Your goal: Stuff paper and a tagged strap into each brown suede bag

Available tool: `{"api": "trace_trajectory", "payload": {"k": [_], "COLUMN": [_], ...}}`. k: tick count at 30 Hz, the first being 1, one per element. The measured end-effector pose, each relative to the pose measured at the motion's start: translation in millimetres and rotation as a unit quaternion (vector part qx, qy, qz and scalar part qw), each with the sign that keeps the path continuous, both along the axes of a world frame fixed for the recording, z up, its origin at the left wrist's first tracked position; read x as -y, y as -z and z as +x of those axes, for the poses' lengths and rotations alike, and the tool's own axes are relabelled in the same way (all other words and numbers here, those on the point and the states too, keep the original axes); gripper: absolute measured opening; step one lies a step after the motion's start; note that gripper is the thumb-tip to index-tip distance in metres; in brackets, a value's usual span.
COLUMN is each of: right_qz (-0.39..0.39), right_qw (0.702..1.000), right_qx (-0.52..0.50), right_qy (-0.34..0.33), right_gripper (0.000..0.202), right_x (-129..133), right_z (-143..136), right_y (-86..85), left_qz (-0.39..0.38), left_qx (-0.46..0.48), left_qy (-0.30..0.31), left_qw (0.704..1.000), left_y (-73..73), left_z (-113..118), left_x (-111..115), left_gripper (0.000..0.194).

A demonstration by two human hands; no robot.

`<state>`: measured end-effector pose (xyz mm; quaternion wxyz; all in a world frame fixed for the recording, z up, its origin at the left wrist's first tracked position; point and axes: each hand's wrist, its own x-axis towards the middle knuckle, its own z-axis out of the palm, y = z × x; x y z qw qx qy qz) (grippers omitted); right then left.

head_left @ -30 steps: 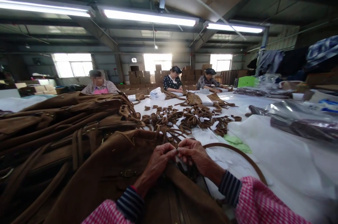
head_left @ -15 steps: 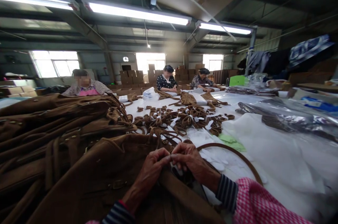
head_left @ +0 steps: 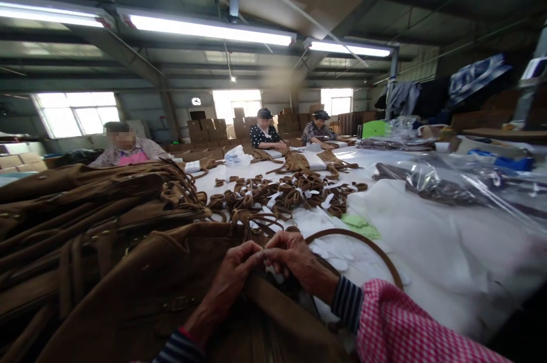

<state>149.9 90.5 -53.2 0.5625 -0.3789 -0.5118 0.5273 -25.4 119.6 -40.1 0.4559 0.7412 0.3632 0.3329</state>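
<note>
A large brown bag (head_left: 141, 277) with metal buckles lies in front of me, its curved handle (head_left: 384, 255) looping out over the table at the right. Above its top edge, my left hand (head_left: 237, 266) is closed in a pinch between thumb and forefinger. Fingertip to fingertip with it, my right hand (head_left: 294, 260) pinches too. Whatever sits between the fingertips is too small and dark to name. Just beyond the hands lies a heap of coiled brown straps (head_left: 294, 189) with white tags among them.
At the left rises a stack of brown bags (head_left: 85, 209). White sheeting (head_left: 427, 226), a green cloth (head_left: 361, 226) and plastic-wrapped goods (head_left: 444, 180) lie to the right. Three co-workers sit around the far side, one of them (head_left: 265, 132) handling a brown item. White paper pieces (head_left: 339, 260) lie inside the handle loop.
The view has shifted slightly, so the scene sits further left. Both hands keep their pinch at the same place on the bag. Clear plastic at the right has been lifted or shifted.
</note>
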Motion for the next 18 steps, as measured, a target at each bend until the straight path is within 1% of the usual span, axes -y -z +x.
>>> {"api": "trace_trajectory", "payload": {"k": [2,3,4,5,7,9,10,11,13,14,15,16,17,18], "right_qz": [0.01,0.022,0.042,0.064,0.077,0.091,0.098,0.103,0.112,0.112,0.108,0.104,0.106,0.109], "right_qw": [0.999,0.996,0.992,0.986,0.971,0.94,0.916,0.883,0.8,0.756,0.718,0.69,0.672,0.665], "right_qx": [0.047,0.078,0.113,0.149,0.214,0.312,0.373,0.444,0.577,0.633,0.676,0.705,0.721,0.727], "right_qy": [0.015,0.025,0.037,0.043,0.075,0.1,0.108,0.111,0.12,0.123,0.127,0.129,0.129,0.129], "right_gripper": [0.023,0.021,0.019,0.018,0.017,0.017,0.016,0.015,0.015,0.017,0.02,0.022,0.023,0.022], "right_x": [1.7,4.0,7.3,11.2,20.4,30.3,35.4,40.5,49.4,52.8,54.9,55.8,55.5,54.0], "right_z": [11.2,21.6,35.1,51.5,89.6,128.5,145.9,161.0,182.9,189.4,193.1,194.2,193.1,190.3], "right_y": [-10.3,-17.7,-25.8,-33.8,-46.0,-49.1,-46.7,-42.1,-29.3,-22.6,-16.9,-12.6,-9.9,-8.8], "left_qz": [0.06,0.1,0.144,0.188,0.259,0.3,0.313,0.325,0.342,0.348,0.353,0.354,0.351,0.347], "left_qx": [-0.041,-0.057,-0.074,-0.094,-0.156,-0.236,-0.27,-0.298,-0.339,-0.355,-0.372,-0.389,-0.406,-0.423], "left_qy": [-0.014,-0.023,-0.027,-0.023,0.016,0.08,0.107,0.129,0.162,0.171,0.174,0.17,0.167,0.16], "left_qw": [0.997,0.993,0.986,0.978,0.953,0.921,0.904,0.888,0.862,0.85,0.841,0.834,0.827,0.822], "left_y": [-8.0,-13.7,-20.5,-27.7,-41.6,-50.3,-51.6,-50.8,-44.6,-40.9,-38.1,-37.1,-38.5,-42.3], "left_z": [-0.5,-1.1,-1.9,-2.7,-3.8,-3.6,-2.9,-1.9,1.0,3.0,5.4,8.5,12.5,17.3], "left_x": [1.9,3.8,6.3,9.5,18.1,31.2,39.4,48.4,66.4,74.0,79.8,83.3,84.4,83.4], "left_gripper": [0.03,0.025,0.025,0.029,0.037,0.042,0.045,0.047,0.054,0.059,0.064,0.065,0.062,0.056]}}
